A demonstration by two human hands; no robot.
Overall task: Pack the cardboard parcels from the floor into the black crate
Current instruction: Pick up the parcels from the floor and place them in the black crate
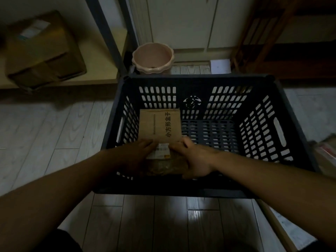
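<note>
Setting a cardboard parcel [160, 124] down in the black crate [200, 80], nearly there lol

Sitting toward the crate's 9 o'clock side, printed face up. Pressing flat-fingered on the near edge with the left grip [138, 151], curling round the near corner with the right grip [194, 159]. Probably letting go next, then reaching toward 3 o'clock for maybe another parcel [325, 151] on the floor [45, 128], too blurry to call.
</note>
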